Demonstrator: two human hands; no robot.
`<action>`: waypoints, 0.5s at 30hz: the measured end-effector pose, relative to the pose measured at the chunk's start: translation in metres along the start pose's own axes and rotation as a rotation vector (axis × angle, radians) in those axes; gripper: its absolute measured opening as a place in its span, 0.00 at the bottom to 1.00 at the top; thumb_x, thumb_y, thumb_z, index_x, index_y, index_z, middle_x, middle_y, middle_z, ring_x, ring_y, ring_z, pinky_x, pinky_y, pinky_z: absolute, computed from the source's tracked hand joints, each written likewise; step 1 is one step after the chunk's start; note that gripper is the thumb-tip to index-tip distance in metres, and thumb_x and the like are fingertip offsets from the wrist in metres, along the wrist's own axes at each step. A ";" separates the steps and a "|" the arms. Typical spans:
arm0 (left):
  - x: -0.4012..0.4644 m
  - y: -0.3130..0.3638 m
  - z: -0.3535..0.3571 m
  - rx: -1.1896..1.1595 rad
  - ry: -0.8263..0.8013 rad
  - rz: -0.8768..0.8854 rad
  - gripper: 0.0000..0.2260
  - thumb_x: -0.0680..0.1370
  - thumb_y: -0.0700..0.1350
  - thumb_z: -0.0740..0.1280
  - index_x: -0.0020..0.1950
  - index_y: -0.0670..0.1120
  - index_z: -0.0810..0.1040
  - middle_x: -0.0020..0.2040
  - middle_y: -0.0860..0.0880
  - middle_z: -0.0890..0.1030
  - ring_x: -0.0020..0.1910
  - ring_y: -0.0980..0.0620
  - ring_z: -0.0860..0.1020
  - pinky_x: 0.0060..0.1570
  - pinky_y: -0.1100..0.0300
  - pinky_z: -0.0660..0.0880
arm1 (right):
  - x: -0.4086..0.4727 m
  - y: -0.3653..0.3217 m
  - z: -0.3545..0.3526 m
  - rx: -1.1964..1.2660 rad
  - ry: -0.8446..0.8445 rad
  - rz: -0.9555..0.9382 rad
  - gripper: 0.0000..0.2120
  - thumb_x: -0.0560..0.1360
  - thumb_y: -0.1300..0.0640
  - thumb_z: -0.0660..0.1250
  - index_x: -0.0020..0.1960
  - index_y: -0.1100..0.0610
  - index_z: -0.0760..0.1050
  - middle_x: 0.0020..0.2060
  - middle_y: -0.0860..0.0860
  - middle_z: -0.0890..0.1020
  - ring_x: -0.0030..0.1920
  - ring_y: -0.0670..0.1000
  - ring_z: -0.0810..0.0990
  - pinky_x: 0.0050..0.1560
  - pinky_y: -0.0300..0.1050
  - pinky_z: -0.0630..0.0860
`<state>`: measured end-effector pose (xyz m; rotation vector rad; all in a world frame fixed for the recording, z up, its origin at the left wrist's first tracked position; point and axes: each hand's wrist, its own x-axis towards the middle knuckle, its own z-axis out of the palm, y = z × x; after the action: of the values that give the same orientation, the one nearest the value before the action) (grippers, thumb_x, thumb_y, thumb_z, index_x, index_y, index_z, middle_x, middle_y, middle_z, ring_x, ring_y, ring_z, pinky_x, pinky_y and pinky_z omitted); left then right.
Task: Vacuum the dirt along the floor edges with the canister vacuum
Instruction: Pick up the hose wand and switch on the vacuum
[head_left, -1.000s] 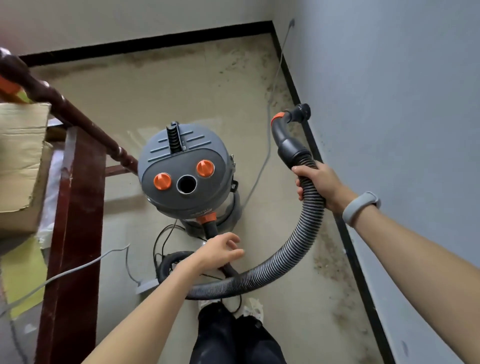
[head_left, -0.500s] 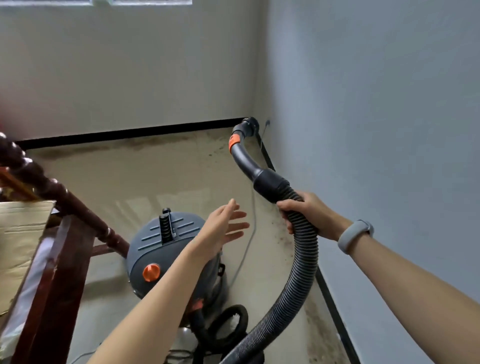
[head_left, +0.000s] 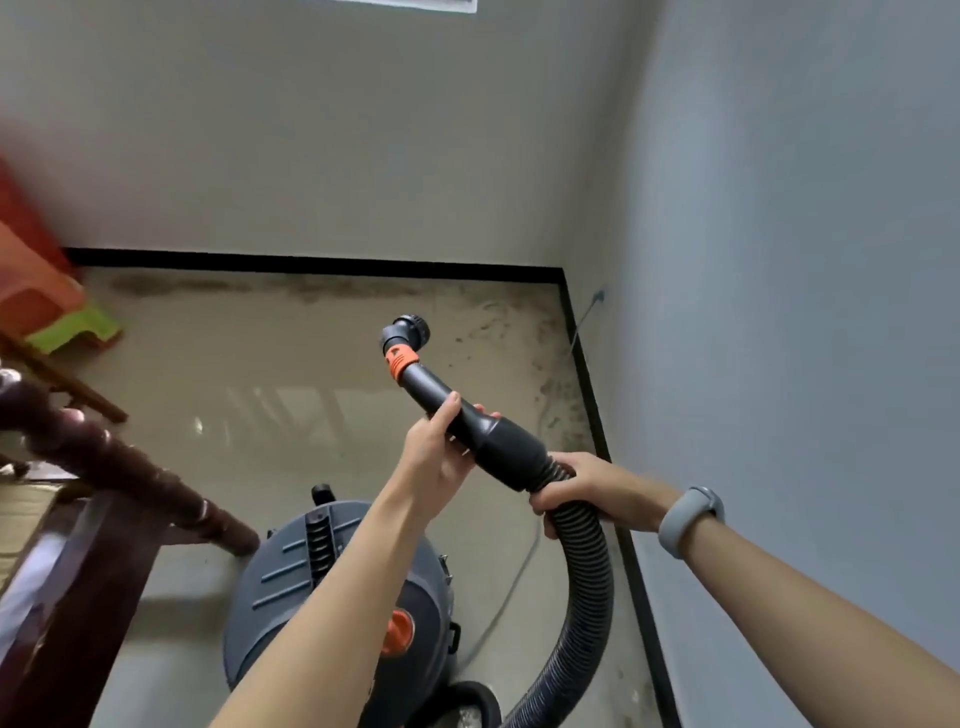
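Hands both on the hose assembly. My left hand (head_left: 441, 452) wraps the smooth black plastic nozzle tube (head_left: 457, 415), thumb over the top, fingers curled under. My right hand (head_left: 587, 493) clamps the ribbed black flexible hose (head_left: 582, 587) right where it meets the tube's cuff; grey band on that wrist (head_left: 691, 519). Hands sit close, not touching. Tube points up and away toward the far right corner of the floor, ending in an orange collar (head_left: 401, 361) and a round black tip (head_left: 408, 330), held in the air above the floor.

Grey drum-shaped canister vacuum (head_left: 311, 582) stands on the beige floor (head_left: 260, 364) below my left forearm, orange knob (head_left: 397, 631) on its lid partly hidden. No brand or writing I can read on it.

Dark dirt (head_left: 561, 395) lies along the right floor edge against the black skirting (head_left: 597, 426), more along the far edge. Thin grey cable (head_left: 519, 571) runs near the right edge. Dark wooden railing (head_left: 119, 467) at left; orange and green plastic stools (head_left: 47, 306), blurred, by the far left corner.
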<state>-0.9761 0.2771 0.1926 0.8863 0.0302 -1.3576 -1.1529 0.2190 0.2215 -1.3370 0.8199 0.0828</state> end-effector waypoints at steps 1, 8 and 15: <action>0.012 0.006 -0.001 0.025 0.007 0.004 0.07 0.80 0.43 0.61 0.50 0.38 0.70 0.44 0.42 0.76 0.41 0.45 0.82 0.44 0.53 0.77 | 0.012 -0.005 -0.005 0.024 -0.028 0.020 0.12 0.66 0.61 0.68 0.48 0.60 0.71 0.37 0.54 0.77 0.34 0.53 0.80 0.41 0.46 0.80; 0.058 0.044 -0.010 0.222 -0.015 0.079 0.08 0.80 0.44 0.60 0.56 0.42 0.70 0.52 0.44 0.79 0.52 0.46 0.79 0.54 0.50 0.77 | 0.093 -0.022 0.004 0.046 -0.019 0.012 0.21 0.73 0.54 0.72 0.58 0.61 0.67 0.40 0.53 0.76 0.36 0.50 0.80 0.45 0.48 0.79; 0.097 0.082 -0.023 0.424 0.040 0.083 0.13 0.80 0.46 0.61 0.62 0.42 0.70 0.58 0.46 0.79 0.56 0.49 0.78 0.59 0.51 0.74 | 0.174 -0.063 -0.001 0.039 -0.055 -0.064 0.24 0.64 0.50 0.69 0.58 0.54 0.70 0.49 0.54 0.80 0.48 0.50 0.81 0.54 0.49 0.79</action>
<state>-0.8710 0.2056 0.1719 1.2553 -0.2698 -1.2889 -0.9960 0.1333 0.1749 -1.3176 0.7289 0.0531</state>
